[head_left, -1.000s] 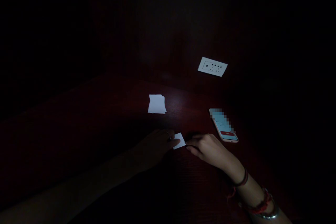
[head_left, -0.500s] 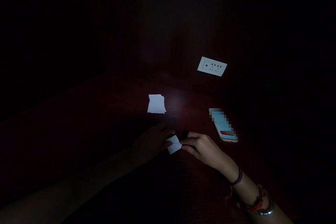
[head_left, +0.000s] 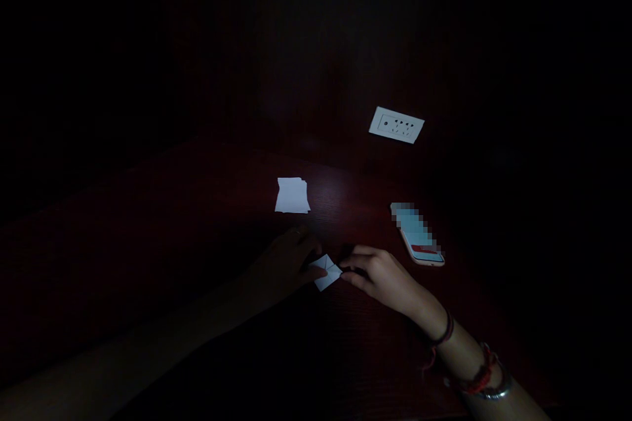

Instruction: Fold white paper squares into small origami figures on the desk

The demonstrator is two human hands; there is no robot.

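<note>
A small folded white paper with crease lines lies on the dark red table, its corners pointing outward. My left hand, deep in shadow, has its thumb on top of the paper and its fingers curled around the far left edge, so the paper is gripped there. From the right, my right hand closes its thumb and index finger at the paper's right corner. Bracelets circle my right wrist.
Beyond my hands lies a stack of white paper sheets with uneven edges. A phone with a lit, partly blurred screen rests to the right. On the wall behind is a white socket plate. Everything around is very dark.
My left thumb reaches slightly further across the paper, and the right fingers have shifted a little at its corner. The whole view has moved slightly.
</note>
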